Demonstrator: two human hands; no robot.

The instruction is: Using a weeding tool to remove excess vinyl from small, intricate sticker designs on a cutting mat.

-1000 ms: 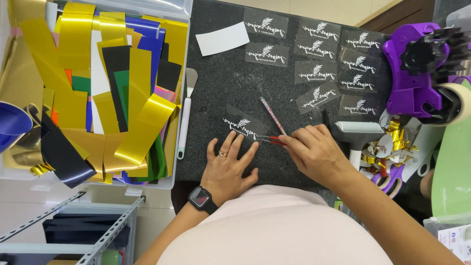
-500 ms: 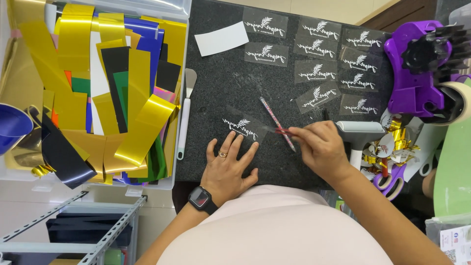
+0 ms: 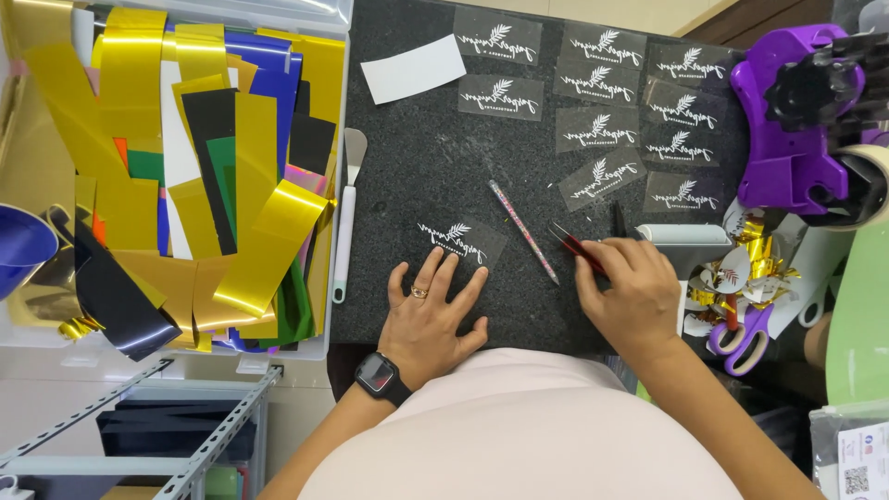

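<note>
Nearest: smartwatch [image 3: 378, 375] on the left wrist. Left hand [image 3: 429, 319] lies flat on the black mat [image 3: 435, 139], fingers spread and released, tips pressing the near edge of a clear decal sheet [image 3: 460, 238] w/ white script + leaf print. Ring on one finger.

Right of that sheet: right hand [image 3: 630, 296], fingers pinched around red tweezers [image 3: 572, 245], tips pointing toward the sheet but apart from it. Thin speckled pen tool [image 3: 524, 231] lies diagonal on the mat, btwn sheet and tweezers, untouched.

Left of the sheet: white scraper spatula [image 3: 346, 213] along the mat's edge, beside a clear bin [image 3: 338, 18] full of gold, black, blue & green foil strips [image 3: 231, 185].

Right of the right hand: purple-handled scissors [image 3: 745, 333] and gold foil scraps [image 3: 764, 250].

Beyond the sheet: more clear decal sheets [image 3: 602, 120] in rows, same white print; a blank white card [image 3: 413, 68] at the far left of them. Far right: purple tape dispenser [image 3: 787, 120].
</note>
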